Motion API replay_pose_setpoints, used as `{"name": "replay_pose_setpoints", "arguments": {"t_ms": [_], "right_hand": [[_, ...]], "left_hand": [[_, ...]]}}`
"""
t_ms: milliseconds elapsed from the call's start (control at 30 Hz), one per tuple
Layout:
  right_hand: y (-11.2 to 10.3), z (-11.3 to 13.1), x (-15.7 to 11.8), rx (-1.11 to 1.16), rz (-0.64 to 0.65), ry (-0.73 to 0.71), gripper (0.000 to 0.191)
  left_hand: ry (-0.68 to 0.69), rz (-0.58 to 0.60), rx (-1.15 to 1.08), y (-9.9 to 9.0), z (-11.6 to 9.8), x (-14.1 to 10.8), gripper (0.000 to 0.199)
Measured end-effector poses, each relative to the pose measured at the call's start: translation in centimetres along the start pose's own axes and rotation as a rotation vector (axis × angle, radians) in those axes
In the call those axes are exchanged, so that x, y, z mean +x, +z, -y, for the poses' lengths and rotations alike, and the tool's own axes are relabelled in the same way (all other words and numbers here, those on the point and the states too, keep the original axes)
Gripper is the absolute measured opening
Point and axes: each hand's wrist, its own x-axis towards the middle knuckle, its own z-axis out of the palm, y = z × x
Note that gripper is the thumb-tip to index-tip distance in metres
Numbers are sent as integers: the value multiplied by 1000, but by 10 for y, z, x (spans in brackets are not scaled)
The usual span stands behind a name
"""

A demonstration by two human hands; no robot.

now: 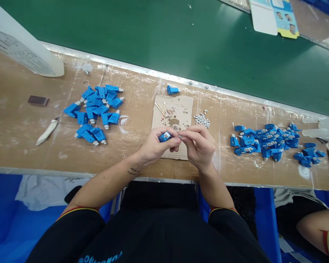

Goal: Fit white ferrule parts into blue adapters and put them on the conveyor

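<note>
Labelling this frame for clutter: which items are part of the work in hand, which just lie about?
In use:
left hand gripping small blue plastic connector
right hand pinching something tiny against it
brown cardboard mat
heap of small grey metal bits
blue connector piles, left and right

Lying about:
dark brown block
white scrap strip
printed carton
</note>
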Motion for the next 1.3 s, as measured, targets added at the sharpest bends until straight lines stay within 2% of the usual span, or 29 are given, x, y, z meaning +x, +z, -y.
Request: {"name": "replay_pose_setpoints", "arguments": {"t_ms": [567, 667, 767, 933, 1067, 1300], "right_hand": [[-5, -6, 2, -43, 73, -19, 19], [-13, -15, 4, -90, 93, 4, 19], [-20, -32, 2, -181, 189, 70, 14], [-15, -53, -5, -248, 356, 125, 14], [-9, -57, -8, -328, 394, 101, 16], [-8, -55, -8, -416, 420, 56, 20]], "left_hand": [[14, -95, 21, 7, -7, 2, 46], [-11, -150, 5, 5, -11, 3, 49], [0, -237, -77, -1, -20, 5, 54], [4, -347, -205, -13, -33, 10, 33], [4, -396, -195, -16, -33, 13, 18], [11, -400, -177, -17, -28, 13, 14]]}}
